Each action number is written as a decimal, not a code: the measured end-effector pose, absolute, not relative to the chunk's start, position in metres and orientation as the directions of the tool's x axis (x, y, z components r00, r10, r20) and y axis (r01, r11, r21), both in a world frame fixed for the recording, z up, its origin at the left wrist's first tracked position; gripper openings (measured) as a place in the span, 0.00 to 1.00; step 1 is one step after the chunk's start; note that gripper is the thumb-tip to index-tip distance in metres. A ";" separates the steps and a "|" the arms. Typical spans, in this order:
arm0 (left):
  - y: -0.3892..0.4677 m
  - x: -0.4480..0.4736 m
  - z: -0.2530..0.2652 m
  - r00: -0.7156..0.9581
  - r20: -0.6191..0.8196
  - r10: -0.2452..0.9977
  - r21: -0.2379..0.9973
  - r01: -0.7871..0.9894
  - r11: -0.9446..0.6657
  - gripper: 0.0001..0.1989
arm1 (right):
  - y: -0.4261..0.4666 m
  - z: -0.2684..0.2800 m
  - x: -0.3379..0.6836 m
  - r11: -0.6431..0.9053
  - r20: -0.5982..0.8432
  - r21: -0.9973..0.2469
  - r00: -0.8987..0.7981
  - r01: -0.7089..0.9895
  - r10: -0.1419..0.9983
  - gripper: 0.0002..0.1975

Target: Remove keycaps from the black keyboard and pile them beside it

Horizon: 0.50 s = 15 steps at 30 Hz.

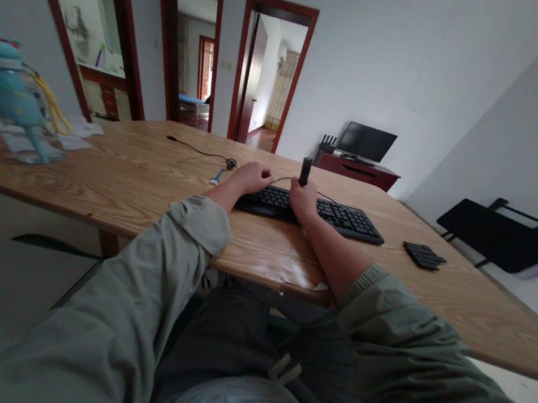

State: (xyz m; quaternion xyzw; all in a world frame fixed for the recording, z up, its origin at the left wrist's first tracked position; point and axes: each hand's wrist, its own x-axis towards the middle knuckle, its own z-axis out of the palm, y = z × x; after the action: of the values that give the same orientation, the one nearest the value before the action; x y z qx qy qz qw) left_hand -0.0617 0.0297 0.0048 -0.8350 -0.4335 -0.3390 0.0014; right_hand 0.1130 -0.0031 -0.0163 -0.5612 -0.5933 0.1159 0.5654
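Observation:
A black keyboard (354,222) lies across the wooden table in front of me. My right hand (303,200) is wrapped around an upright black cylindrical handle (306,170), held over the keyboard's middle. The handle's lower end is hidden by the hand, so its kind does not show. At the keyboard's left part is my left hand (253,177), with its fingers curled in and the thumb close to them. Whatever these fingers may hold is hidden. Just left of that hand lies a small blue-and-white brush-like item (217,176).
A black cable (200,149) with a knotted bundle runs behind the keyboard. Several dark flat pieces (423,256) lie together at the right. A blue bottle (13,89) with a yellow strap stands at the far left beside papers (80,131). The wooden table's (126,173) front edge is near my body.

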 end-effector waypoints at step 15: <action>0.025 -0.062 0.006 0.395 0.538 0.745 0.301 0.735 -0.607 0.15 | -0.020 -0.008 0.108 0.441 0.610 -0.655 0.084 0.613 0.788 0.15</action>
State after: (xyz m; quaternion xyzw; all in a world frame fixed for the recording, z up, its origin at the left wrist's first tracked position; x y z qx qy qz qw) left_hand -0.0623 0.0248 0.0062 -0.8351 -0.4430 -0.3261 -0.0074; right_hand 0.1080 -0.0203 -0.0078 -0.5217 -0.6716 0.0841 0.5194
